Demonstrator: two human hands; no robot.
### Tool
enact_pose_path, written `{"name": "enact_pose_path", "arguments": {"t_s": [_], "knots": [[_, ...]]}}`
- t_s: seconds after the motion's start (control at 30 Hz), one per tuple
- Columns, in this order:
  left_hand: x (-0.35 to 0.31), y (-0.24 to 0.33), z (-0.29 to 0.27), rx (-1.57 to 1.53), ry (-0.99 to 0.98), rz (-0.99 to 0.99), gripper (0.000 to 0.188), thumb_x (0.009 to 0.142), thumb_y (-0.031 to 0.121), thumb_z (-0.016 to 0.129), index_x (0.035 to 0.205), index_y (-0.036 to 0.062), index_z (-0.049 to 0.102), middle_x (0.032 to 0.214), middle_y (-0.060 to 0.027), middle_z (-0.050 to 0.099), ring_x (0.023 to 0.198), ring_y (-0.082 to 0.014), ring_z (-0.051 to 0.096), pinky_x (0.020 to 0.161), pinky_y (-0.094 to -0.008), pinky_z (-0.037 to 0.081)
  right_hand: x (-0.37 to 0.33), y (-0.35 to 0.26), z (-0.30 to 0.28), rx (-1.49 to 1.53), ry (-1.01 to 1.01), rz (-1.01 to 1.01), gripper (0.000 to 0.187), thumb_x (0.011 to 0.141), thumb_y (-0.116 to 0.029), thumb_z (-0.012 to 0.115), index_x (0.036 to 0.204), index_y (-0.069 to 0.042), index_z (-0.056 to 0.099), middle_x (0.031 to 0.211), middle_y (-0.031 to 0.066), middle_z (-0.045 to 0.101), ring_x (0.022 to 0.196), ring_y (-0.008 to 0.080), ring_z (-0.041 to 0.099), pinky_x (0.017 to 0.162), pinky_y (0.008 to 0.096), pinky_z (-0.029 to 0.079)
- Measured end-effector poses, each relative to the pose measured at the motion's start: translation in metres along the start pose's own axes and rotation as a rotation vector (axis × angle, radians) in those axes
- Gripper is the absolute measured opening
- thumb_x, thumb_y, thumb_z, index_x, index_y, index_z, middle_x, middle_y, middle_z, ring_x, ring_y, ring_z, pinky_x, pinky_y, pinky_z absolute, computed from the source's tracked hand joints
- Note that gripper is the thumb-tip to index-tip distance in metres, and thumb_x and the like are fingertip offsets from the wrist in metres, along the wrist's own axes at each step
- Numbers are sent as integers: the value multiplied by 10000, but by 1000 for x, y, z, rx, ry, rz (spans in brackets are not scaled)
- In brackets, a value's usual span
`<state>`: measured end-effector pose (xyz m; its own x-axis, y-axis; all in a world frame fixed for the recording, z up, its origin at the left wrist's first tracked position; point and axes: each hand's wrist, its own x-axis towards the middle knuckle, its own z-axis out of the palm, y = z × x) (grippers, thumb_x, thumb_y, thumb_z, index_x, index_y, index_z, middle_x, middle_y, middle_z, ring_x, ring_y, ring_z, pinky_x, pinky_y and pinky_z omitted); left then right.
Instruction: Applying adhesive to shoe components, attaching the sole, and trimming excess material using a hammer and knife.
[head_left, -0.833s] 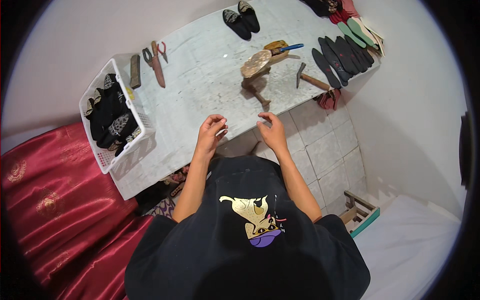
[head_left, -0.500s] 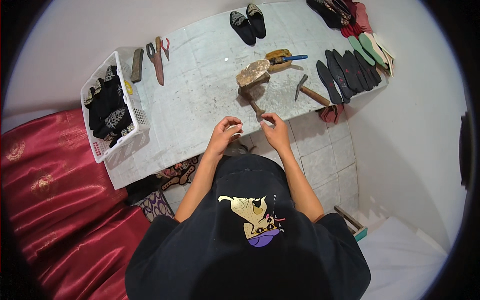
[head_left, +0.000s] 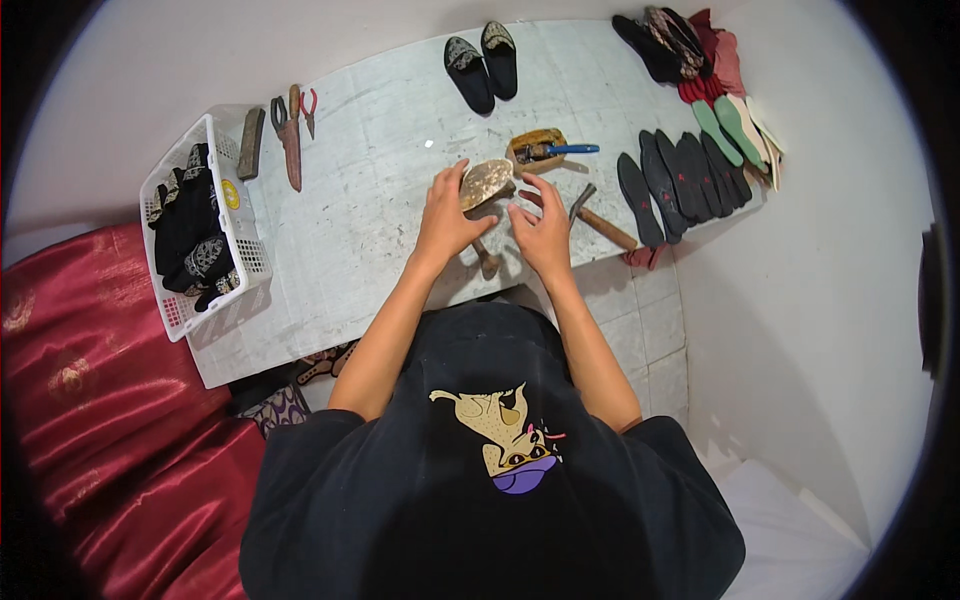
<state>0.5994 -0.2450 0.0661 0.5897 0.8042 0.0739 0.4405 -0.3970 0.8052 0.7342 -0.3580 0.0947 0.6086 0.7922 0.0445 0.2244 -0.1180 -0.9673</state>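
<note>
A metal shoe-repair anvil (head_left: 487,186) with a worn, sole-shaped top stands near the table's front edge, its foot (head_left: 486,262) toward me. My left hand (head_left: 447,218) is at the anvil's left side, fingers and thumb apart; its fingertips look to reach the top's edge, though contact is hard to tell. On the other side my right hand (head_left: 541,228) is held open, fingers spread and curved, with nothing seen in it. To its right lies a hammer (head_left: 606,230) with a wooden handle. Behind the anvil sits a yellowish container (head_left: 521,143) with a blue-handled brush (head_left: 570,149) across it.
Black slip-on shoes (head_left: 484,68) stand at the far side of the white table (head_left: 350,200). A white basket (head_left: 250,262) of black shoes is at left, near pliers (head_left: 310,112) and a sheathed tool (head_left: 291,150). Black soles (head_left: 655,190) and green insoles (head_left: 738,130) lie at right.
Both hands have moved forward from the table's front edge to either side of the anvil. The view has shifted slightly. The tools and shoes stay in place on the table.
</note>
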Motion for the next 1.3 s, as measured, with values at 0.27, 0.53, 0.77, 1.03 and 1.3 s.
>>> {"name": "enact_pose_path", "arguments": {"t_s": [0.27, 0.53, 0.77, 1.03, 1.3], "knots": [[26, -11, 27, -9, -9, -155, 657, 669, 26, 789, 1301, 62, 611, 1236, -184, 663, 1160, -419, 590, 1028, -468, 483, 77, 27, -10, -27, -209, 13, 281, 899, 1, 703, 1180, 10, 710, 1137, 132, 699, 1010, 236, 722, 816, 316, 589], [27, 0, 19, 53, -53, -160, 610, 665, 7, 725, 1262, 58, 613, 1197, -179, 683, 1159, -394, 616, 1005, -453, 490, 93, 47, -26, 180, -425, 306, 198, 924, 0, 698, 1107, 72, 729, 986, 136, 770, 855, 166, 766, 684, 261, 572], [28, 1, 15, 71, -93, -152, 616, 662, 22, 737, 1262, 70, 610, 1188, -160, 675, 1155, -382, 607, 1001, -448, 487, 106, 55, -32, 297, -505, 352, 183, 887, 11, 730, 1059, 59, 690, 953, 119, 755, 832, 141, 745, 708, 249, 563], [37, 14, 5, 104, -193, -193, 711, 635, 334, 951, 1210, 80, 619, 1122, -145, 700, 1081, -349, 657, 944, -438, 520, 136, 49, -39, 298, -727, 428, 173, 818, 73, 709, 983, 66, 659, 899, 104, 713, 826, 149, 725, 717, 256, 565], [59, 6, -16, -61, -457, -270, 671, 655, 304, 964, 1190, 74, 631, 1059, -115, 745, 1020, -261, 718, 910, -381, 540, 161, 53, -41, 313, -920, 525, 180, 801, 81, 765, 931, 31, 651, 892, 88, 729, 793, 144, 739, 717, 255, 573]]}}
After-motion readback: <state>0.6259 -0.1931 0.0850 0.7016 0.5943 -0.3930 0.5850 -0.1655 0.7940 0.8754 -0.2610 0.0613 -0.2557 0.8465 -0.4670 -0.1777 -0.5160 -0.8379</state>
